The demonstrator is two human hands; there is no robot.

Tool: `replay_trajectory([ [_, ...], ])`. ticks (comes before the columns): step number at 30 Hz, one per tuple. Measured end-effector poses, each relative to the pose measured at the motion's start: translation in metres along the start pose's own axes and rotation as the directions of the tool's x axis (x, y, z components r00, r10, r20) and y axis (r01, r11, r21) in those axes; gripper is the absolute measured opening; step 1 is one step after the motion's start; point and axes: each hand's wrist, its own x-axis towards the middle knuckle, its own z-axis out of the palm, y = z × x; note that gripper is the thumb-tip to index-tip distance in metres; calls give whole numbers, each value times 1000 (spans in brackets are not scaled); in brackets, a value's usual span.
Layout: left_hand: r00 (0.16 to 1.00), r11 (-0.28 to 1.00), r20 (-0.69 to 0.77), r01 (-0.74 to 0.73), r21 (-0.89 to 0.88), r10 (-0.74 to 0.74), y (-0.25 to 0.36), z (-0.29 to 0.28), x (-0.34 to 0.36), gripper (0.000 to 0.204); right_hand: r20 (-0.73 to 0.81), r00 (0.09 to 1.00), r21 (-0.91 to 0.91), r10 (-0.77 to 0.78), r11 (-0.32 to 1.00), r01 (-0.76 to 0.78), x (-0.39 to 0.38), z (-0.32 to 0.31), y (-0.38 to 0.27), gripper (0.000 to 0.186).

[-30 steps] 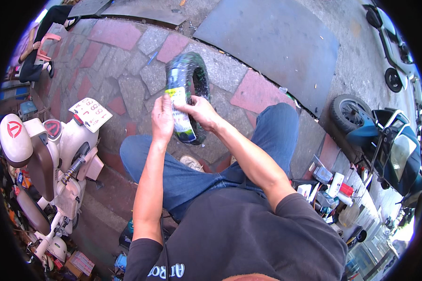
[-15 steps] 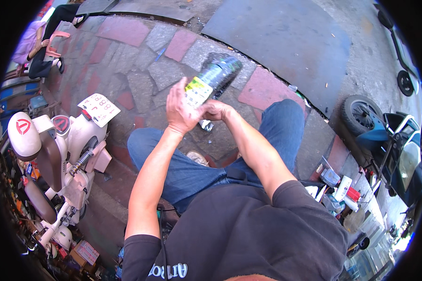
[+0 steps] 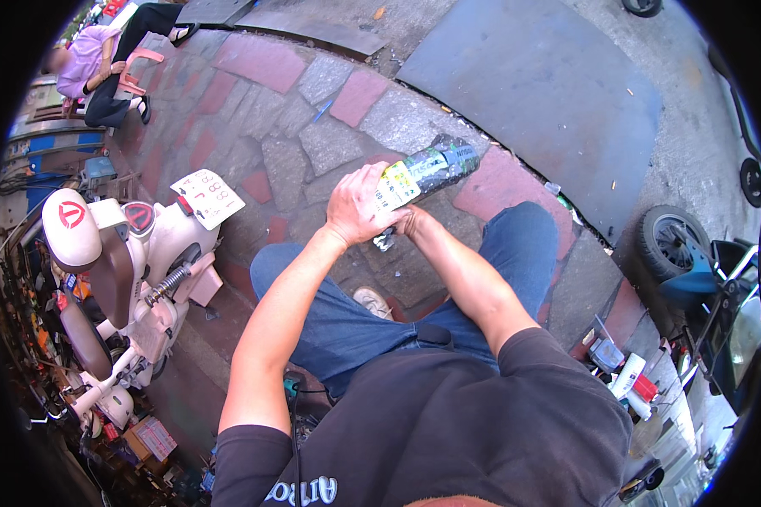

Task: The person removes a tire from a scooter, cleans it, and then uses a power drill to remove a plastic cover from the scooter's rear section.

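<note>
Over my lap I hold a long dark package (image 3: 438, 166), wrapped in printed black plastic with a yellow and white label. Its far end points up and to the right. My left hand (image 3: 359, 205) is closed around the near, labelled end from the left. From below, my right hand (image 3: 408, 221) grips the same end, its fingers mostly hidden behind the package and my left hand. A small shiny silver piece (image 3: 384, 240) shows just under my hands; I cannot tell whether it belongs to the package.
A cream scooter (image 3: 139, 253) stands at my left, with crowded goods beyond it. Far left, a person in a lilac top (image 3: 89, 63) sits on a pink stool (image 3: 135, 74). A dark metal sheet (image 3: 533, 101) covers the ground ahead. A wheeled vehicle (image 3: 672, 242) and bottles (image 3: 630, 376) are at right.
The package, blurred earlier, is now sharp and tilted more toward the right. Both hands keep their grip on it. The whole view has shifted, so the surroundings sit lower and further right.
</note>
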Motion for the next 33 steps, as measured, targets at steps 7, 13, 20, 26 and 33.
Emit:
replay_trajectory([
  [7, 996, 996, 30, 91, -24, -90, -4, 3, 24, 80, -392, 909, -658, 140, 649, -383, -24, -25, -2, 51],
  [13, 993, 993, 0, 115, -3, -115, -18, 4, 42, 82, -451, 877, -892, 165, -95, -441, -67, -69, -17, 68],
  [20, 987, 985, 21, 158, -68, -157, -6, 1, 24, 77, 154, 967, -484, -204, 838, 254, -1, -16, 2, 54],
  [26, 992, 990, -7, 129, -49, -130, 3, 5, 17, 78, 97, 924, -871, -371, 418, 259, 26, -4, 31, 55],
  [33, 991, 990, -17, 132, -50, -133, 6, 6, 14, 79, -62, 910, -820, -411, 541, 188, 38, -3, 35, 50],
])
